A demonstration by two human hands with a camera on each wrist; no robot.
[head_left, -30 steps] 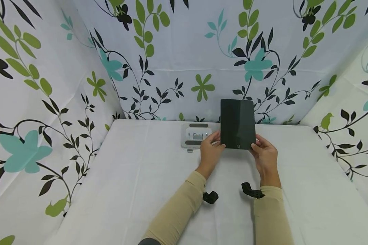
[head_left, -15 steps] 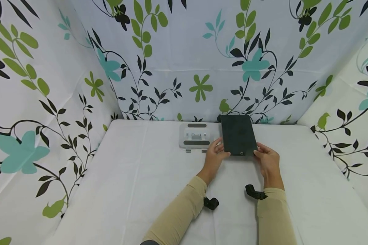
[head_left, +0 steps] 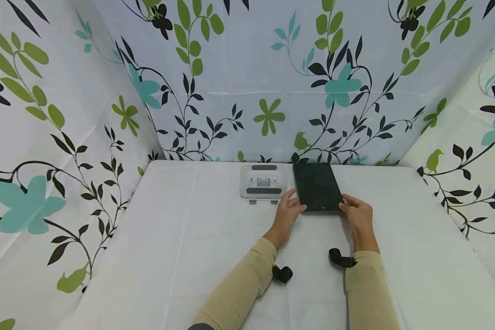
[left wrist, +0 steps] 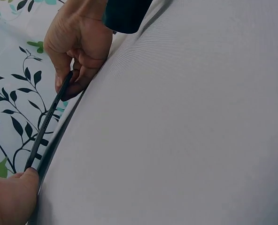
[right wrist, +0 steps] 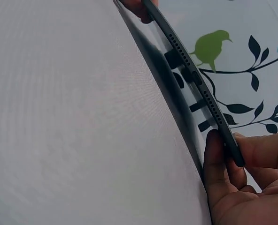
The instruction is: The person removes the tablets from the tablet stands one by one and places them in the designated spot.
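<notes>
A black tablet [head_left: 317, 187] lies tilted close over the white table, its round button toward me. My left hand [head_left: 288, 214] pinches its near left corner, thumb on top. At the near right corner my right hand [head_left: 358, 219] grips it between thumb and fingers. Edge-on in the right wrist view, the tablet [right wrist: 193, 75] shows speaker holes and a port along its side, with a shadowed gap beneath. In the left wrist view the far hand [left wrist: 80, 47] holds the tablet's [left wrist: 47, 123] other end. Left of the tablet sits a grey-white stand [head_left: 264, 182] with dark pads.
The white-covered table [head_left: 214, 256] ends at a back wall of leaf-and-flower patterned cloth [head_left: 231, 55]. Similar cloth hangs at both sides. Small black cameras [head_left: 282, 274] are worn on the wrists.
The tablet was held nearly upright; its top has tipped back and it has come down close to the table. Both hands have kept their grip and lowered slightly with it.
</notes>
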